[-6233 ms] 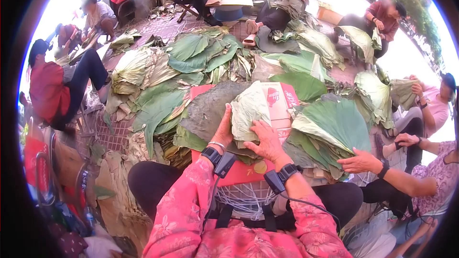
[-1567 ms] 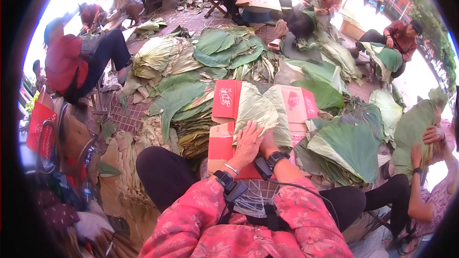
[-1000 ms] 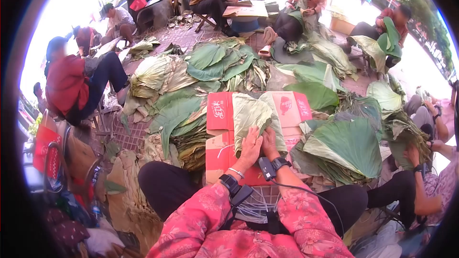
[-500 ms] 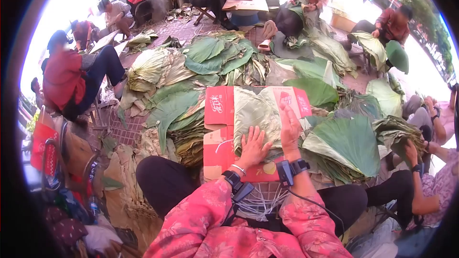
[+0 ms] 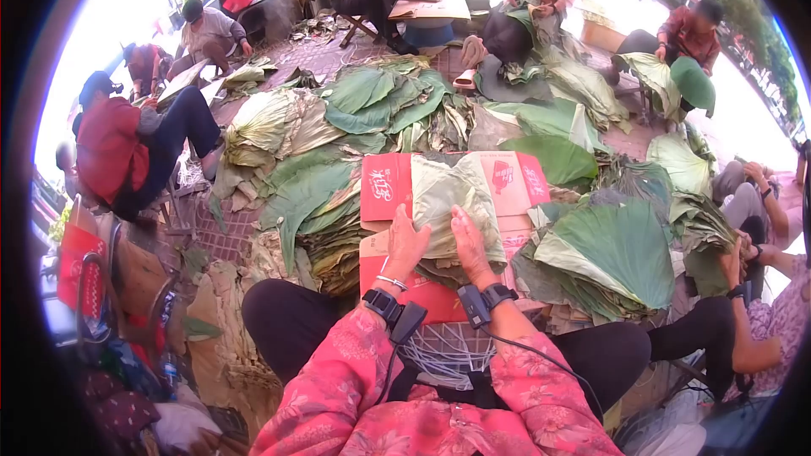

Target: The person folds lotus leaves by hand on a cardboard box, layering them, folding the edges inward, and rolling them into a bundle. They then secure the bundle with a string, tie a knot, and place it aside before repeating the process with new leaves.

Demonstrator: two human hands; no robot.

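Framing folded leaf bundle (image 5: 452, 192) with left hand (image 5: 407, 243) and right hand (image 5: 470, 245) in spread, inward-facing grip, likely to keep edges from splaying. Laid flat on red cardboard (image 5: 372, 213), likely for firm backing under soft layers.

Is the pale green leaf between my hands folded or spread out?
Folded: the pale green dried leaf forms a narrow packet with straight side edges.
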